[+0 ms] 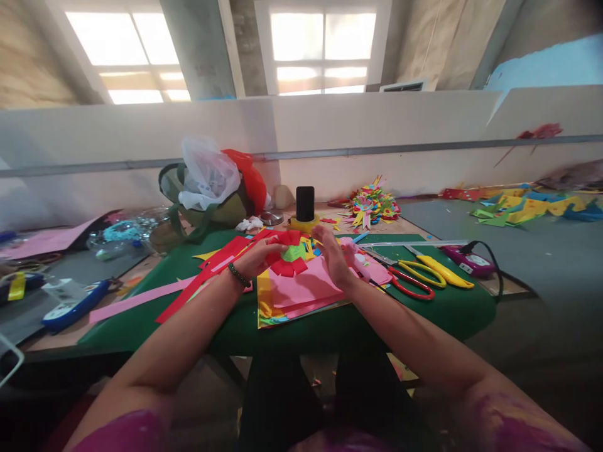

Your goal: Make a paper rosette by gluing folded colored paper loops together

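My left hand (258,258), with a beaded bracelet at the wrist, grips the left edge of a red paper flower (293,269) with a green centre. The flower is held above pink paper sheets (306,290) lying on a yellow-edged layer. To its right, my right hand (333,260) is raised with fingers stretched out, apart from the flower; nothing shows in it. Small yellow and blue paper bits (311,248) lie between the hands. Red paper strips (181,292) and a pink strip (141,301) extend under and beside my left forearm.
Right of the sheets lie red-handled scissors (414,285), yellow-handled scissors (426,271), a yellow cutter (447,271) and a purple power strip (468,260). Behind stand a phone (305,203), a tape roll (304,225), a pile of paper flowers (372,207) and a bag (217,210).
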Tool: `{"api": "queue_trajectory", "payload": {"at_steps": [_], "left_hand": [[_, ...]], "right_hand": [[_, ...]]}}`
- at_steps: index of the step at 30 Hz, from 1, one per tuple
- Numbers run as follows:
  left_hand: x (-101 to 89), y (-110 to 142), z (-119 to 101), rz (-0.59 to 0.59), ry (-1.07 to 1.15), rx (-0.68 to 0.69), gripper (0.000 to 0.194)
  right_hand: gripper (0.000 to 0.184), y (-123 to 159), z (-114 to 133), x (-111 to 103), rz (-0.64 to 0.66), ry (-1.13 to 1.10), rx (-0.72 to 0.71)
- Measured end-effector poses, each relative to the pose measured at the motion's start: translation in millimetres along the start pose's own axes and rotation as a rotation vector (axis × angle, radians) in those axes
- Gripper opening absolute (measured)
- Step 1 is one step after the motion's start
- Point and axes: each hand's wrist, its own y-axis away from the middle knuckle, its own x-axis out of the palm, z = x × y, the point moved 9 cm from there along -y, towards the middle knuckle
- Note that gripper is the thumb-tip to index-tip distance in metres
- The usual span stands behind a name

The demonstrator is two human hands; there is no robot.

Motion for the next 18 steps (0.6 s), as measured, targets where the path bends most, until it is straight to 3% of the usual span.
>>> {"api": "queue_trajectory", "payload": {"at_steps": [2,5,7,8,11,14,15,17,18], "left_hand": [[6.8,1,-5,-0.025,0.057,0.073,0.029],[3.0,3,-18,-0.125,0.146,0.226,0.030],[-12.3,4,-27,-0.218,0.231,0.302,0.029],[-23.8,5,-30,-0.275,0.280,0.321,0.026],[-58.9,7,-39,-0.400,0.411,0.290,0.021],[-84.6,13,-46,-0.501,0.497,0.225,0.020],[-89.3,16,-49,-0.525,0.518,0.209,0.021],[-96.6,21,-54,-0.578,0.535,0.192,0.021],[-99.4,24,-58,-0.590,0.533,0.196,0.021]], "right_hand": [[0.069,4,-3,16,0.138,-0.091,0.105],[0.078,26,-7,54,0.545,-0.061,0.302],[0.067,45,-8,66,0.754,0.050,0.377],[0.057,51,-6,68,0.799,0.108,0.392],[0.039,63,10,66,0.832,0.353,0.304],[0.030,90,41,66,0.924,0.597,0.144],[0.028,100,55,63,0.938,0.731,0.028],[0.027,125,76,47,0.986,0.878,-0.074],[0.033,132,84,30,0.961,0.919,-0.063]]}}
